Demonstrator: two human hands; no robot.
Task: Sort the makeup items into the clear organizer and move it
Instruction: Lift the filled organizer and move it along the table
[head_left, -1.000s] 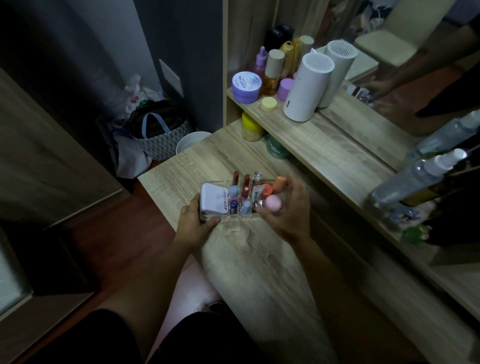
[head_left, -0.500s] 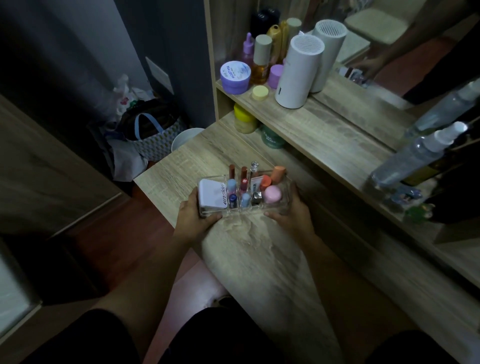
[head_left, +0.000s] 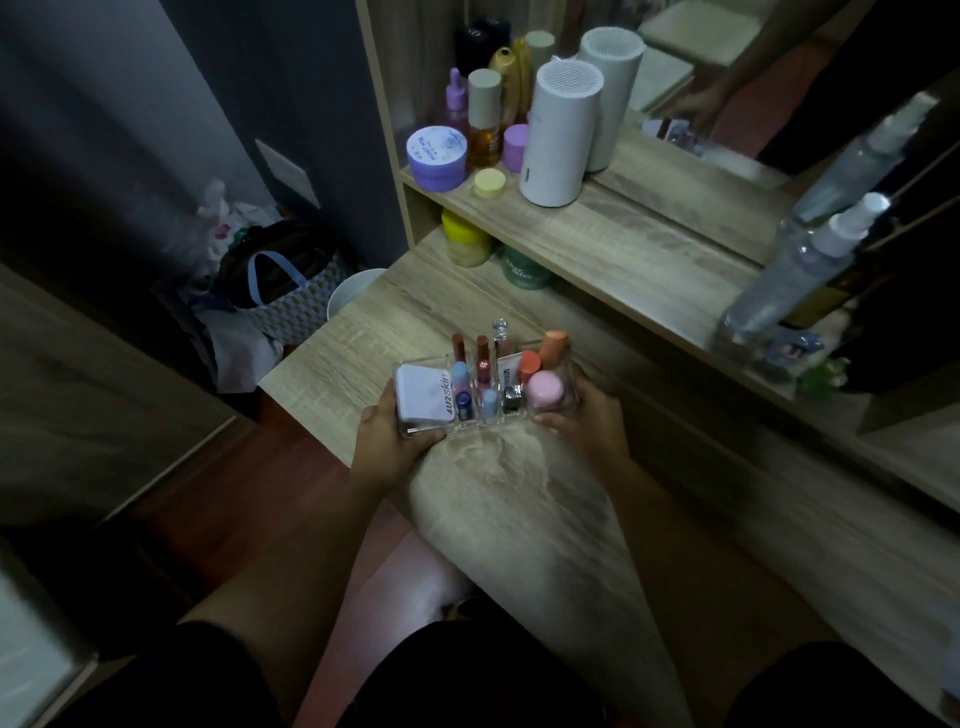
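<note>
The clear organizer (head_left: 569, 402) sits low over the wooden dressing table (head_left: 519, 499), near its left end. It holds a white compact (head_left: 423, 397) on the left, several upright lipsticks (head_left: 483, 366) in the middle slots, and a pink round jar (head_left: 544, 388) with orange tubes (head_left: 550, 347) on the right. My left hand (head_left: 387, 441) grips the organizer's left end, thumb over the front corner. At the right end, my right hand (head_left: 584, 426) holds it from below and beside. Whether the organizer touches the table I cannot tell.
A raised shelf (head_left: 597, 234) behind carries a white cylinder (head_left: 558, 135), a purple jar (head_left: 436, 158), bottles and a small yellow lid (head_left: 489, 183). Yellow (head_left: 465, 239) and green (head_left: 524, 267) jars stand under it. Spray bottles (head_left: 800, 270) stand at right. A bag (head_left: 291, 296) lies on the floor at left.
My right hand has slid from over the pink jar down to the organizer's right end. The organizer now sits squarely between both hands; the view shifted slightly.
</note>
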